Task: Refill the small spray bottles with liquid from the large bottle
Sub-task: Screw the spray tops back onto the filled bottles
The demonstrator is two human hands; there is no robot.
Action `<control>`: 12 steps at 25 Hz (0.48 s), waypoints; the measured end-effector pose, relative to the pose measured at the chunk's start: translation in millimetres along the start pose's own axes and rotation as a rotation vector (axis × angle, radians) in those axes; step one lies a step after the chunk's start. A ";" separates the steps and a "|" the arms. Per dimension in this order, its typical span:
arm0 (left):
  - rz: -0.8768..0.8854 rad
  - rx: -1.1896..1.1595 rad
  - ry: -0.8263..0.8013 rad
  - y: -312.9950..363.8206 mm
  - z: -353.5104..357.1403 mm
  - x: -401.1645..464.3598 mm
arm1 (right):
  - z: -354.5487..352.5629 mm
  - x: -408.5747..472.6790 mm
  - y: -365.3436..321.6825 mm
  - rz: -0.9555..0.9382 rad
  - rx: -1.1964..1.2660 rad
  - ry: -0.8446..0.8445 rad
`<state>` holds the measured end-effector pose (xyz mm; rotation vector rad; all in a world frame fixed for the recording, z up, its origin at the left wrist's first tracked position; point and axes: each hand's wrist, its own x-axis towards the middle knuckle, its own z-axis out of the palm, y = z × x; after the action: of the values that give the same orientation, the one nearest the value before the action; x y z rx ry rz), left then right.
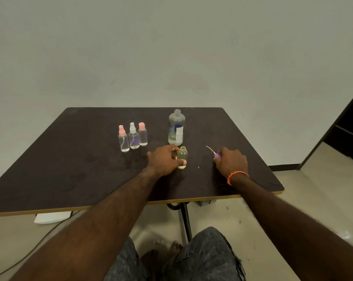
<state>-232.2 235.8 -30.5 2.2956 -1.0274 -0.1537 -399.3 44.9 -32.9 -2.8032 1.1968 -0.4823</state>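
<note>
The open small bottle point(182, 158) stands upright on the table point(74, 159), its long axis vertical and its uncapped neck pointing up. The left hand point(163, 160) grips it from its left side: the fingers point(174, 154) curl round the body and the thumb presses across the lower front. Its glass looks clear with a pale yellowish tint, and I cannot tell how high the liquid stands inside.

Off to the right of those fingers, with a stretch of bare table between, the right hand point(231, 161) is clenched over the purple spray head point(217, 155), whose thin white dip tube point(209, 149) sticks out up and to the left, toward the open bottle. By my judgement the coming move turns on this: the tube tip must travel leftward and then drop straight down the neck, so the tube needs turning from slanted to vertical. The right hand carries the head; the left only steadies.

Just beyond the left fingers stands the large bottle point(176, 127), uncapped, clear, labelled, about a quarter full. Farther left of the fingers three capped spray bottles point(133, 136) stand close together, two with pink caps, one white.
</note>
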 end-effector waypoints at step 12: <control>-0.037 -0.015 -0.043 -3.8 6.2 4.0 | -78.1 2.7 -52.0 -0.135 0.571 0.109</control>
<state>-229.1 231.8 -37.1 2.3082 -1.0022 -0.2262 -385.2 84.8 50.9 -2.3886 0.7282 -0.8404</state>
